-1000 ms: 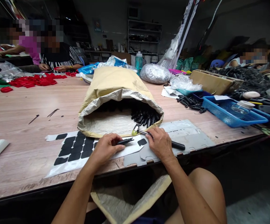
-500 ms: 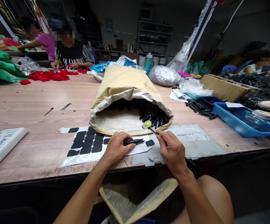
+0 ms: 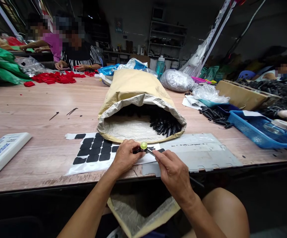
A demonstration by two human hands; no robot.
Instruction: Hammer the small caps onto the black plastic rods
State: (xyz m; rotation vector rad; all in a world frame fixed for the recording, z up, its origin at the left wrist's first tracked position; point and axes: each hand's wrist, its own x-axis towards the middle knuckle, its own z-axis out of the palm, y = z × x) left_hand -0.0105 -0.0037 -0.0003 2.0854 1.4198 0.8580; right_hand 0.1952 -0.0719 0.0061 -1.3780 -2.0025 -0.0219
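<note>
My left hand [image 3: 127, 153] is closed on a slim black pen-like part [image 3: 136, 151], resting low over the white sheet at the table's front edge. In my right hand [image 3: 174, 172] is a small mallet [image 3: 143, 145] with a yellow-green head and a metal shaft. Its head sits right over the black part, by my left fingertips; whether they touch I cannot tell. Just behind both hands lies a tan sack [image 3: 135, 82], mouth toward me, with a heap of black parts [image 3: 164, 124] inside. Black rounded squares [image 3: 93, 147] cover the white sheet.
A grey board [image 3: 205, 152] lies at the right front. Farther right are a blue basket [image 3: 247, 132] and loose black parts [image 3: 209, 114]. A white device [image 3: 8, 148] stands at left. Red pieces [image 3: 55, 77] lie near two people across the table. An open sack [image 3: 143, 215] hangs below.
My right hand has brought the mallet left and down from the sack's mouth to the black part at my left fingers. My left hand has stayed by the sheet, still holding the part.
</note>
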